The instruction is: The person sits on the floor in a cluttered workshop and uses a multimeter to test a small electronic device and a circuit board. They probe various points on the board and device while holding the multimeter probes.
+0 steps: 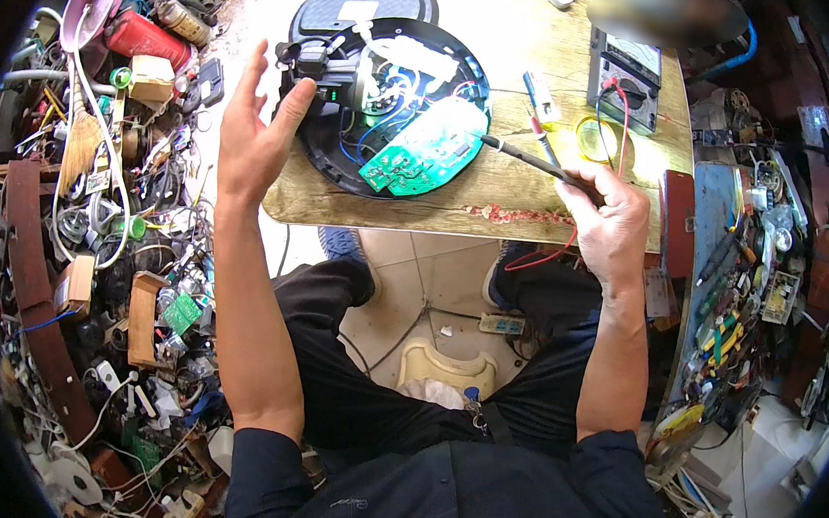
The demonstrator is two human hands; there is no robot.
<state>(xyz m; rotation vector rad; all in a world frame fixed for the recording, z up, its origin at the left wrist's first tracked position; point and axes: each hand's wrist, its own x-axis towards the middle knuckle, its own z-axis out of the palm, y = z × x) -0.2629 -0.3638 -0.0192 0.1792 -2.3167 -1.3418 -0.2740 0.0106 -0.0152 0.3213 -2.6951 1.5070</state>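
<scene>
My left hand is open, thumb and fingers spread, beside a black block with small green lights at the left of a round black appliance housing. Inside the housing lie blue and white wires and a green circuit board. Between the fingers of my right hand is a slim black meter probe. Its tip end is at the board's right edge; whether it touches cannot be told. A red-ended probe also runs toward these fingers, and a red lead hangs below the hand.
A multimeter stands at the table's right, by a yellow tape roll. Behind the housing rests a round black cover. Parts clutter fills the left, with a pink basin; tools crowd the right. A cream stool is below.
</scene>
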